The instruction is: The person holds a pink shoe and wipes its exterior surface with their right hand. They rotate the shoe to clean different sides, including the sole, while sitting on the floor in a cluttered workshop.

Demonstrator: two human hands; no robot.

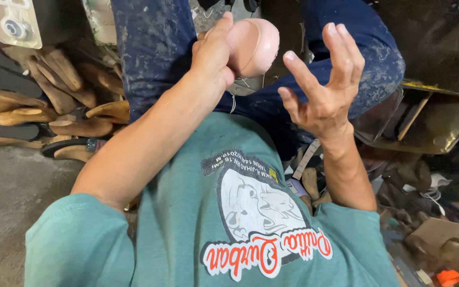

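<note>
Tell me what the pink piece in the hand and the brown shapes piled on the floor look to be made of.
Pink piece, held in the left hand: probably smooth leather or synthetic, matte with a soft sheen and a rounded edge. Brown shapes: likely wood, carved foot-like forms with visible grain and a dull, worn finish.

Shoemaking workshop: wooden shoe lasts point(54, 90) piled on concrete floor point(6, 186), black soles point(3, 77), scraps point(431, 234).

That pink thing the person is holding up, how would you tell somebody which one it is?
Start at the dusty blue jeans across the top of the head view. In front of the knees, the left hand has its grip on a smooth, rounded pink shoe piece. It is the only pale pink thing; the wooden shoe forms piled on the left are all brown.
</note>
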